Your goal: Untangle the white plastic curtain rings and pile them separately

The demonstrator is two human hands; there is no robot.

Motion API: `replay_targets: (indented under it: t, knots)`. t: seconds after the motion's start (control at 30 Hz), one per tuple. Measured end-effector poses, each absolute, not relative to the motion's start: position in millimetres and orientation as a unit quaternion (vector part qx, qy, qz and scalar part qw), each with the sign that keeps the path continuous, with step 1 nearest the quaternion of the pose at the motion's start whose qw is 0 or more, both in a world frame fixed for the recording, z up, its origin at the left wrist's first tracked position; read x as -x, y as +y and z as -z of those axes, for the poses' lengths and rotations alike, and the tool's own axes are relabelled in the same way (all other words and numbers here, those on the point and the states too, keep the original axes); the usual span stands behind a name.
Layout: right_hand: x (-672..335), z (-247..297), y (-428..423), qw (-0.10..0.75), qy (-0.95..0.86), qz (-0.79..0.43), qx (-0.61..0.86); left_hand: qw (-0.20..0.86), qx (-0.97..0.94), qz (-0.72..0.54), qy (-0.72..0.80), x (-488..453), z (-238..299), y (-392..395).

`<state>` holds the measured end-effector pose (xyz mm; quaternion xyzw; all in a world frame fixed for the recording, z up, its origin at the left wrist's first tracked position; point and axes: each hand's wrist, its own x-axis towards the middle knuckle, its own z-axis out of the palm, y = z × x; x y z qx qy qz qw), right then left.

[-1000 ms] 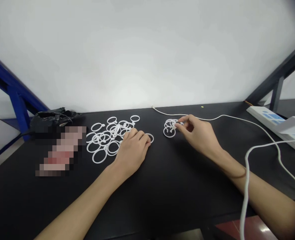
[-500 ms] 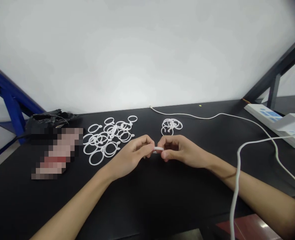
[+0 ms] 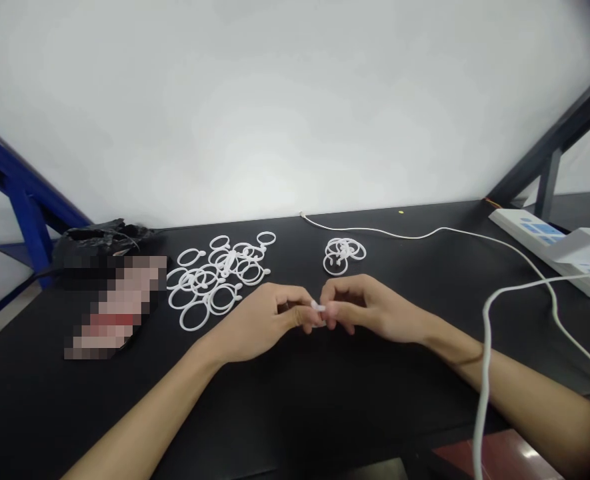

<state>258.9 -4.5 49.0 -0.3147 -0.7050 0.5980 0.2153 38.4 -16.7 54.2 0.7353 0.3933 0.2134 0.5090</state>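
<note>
My left hand [image 3: 267,320] and my right hand [image 3: 362,310] meet fingertip to fingertip above the black table [image 3: 295,400]. Both pinch one small white plastic ring [image 3: 318,308], which shows only as a sliver between the fingers. A loose spread of white rings [image 3: 215,277] lies on the table to the left of my left hand. A smaller, tighter cluster of white rings [image 3: 343,253] lies just beyond my right hand.
A white cable [image 3: 425,233] runs across the back of the table and loops down over my right forearm. A white power strip [image 3: 549,243] sits at the right edge. A black bag [image 3: 99,233] and a blurred-out object [image 3: 115,303] lie at the left.
My left hand picked a ring off the left spread and my right hand left the small cluster. Both came together near the table's middle and now pinch the ring closer in.
</note>
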Motion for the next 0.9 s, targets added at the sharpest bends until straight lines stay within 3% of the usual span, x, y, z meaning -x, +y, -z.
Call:
replay_targets:
  t: [0.17, 0.4, 0.57, 0.67, 0.8, 0.9]
  knots:
    - [-255.6, -49.5, -7.1, 0.216, -0.733, -0.583, 0.275, 0.491, -0.763, -0.189, 0.374, -38.0, -60.3, -20.7]
    - [-253.1, -49.1, -7.1, 0.270, -0.702, -0.619, 0.226, 0.557, -0.737, -0.236, 0.301, -35.6, -52.2, -16.7]
    - [-257.7, -52.9, -4.9, 0.330, -0.706, -0.589, 0.214, 0.597, -0.680, -0.337, 0.259, -31.3, -46.3, -14.0]
    - [-259.8, -53.3, -1.8, 0.352, -0.740, -0.518, 0.247, 0.554, -0.694, -0.333, 0.317, -31.4, -47.4, -14.2]
    - [-261.3, -49.3, 3.0, 0.354, -0.828, -0.317, 0.299, 0.445, -0.727, -0.296, 0.430, -34.8, -47.6, -13.6]
    - [-264.7, -48.3, 7.2, 0.362, -0.834, -0.204, 0.363, 0.272, -0.766, -0.313, 0.492, -34.6, -43.2, -10.0]
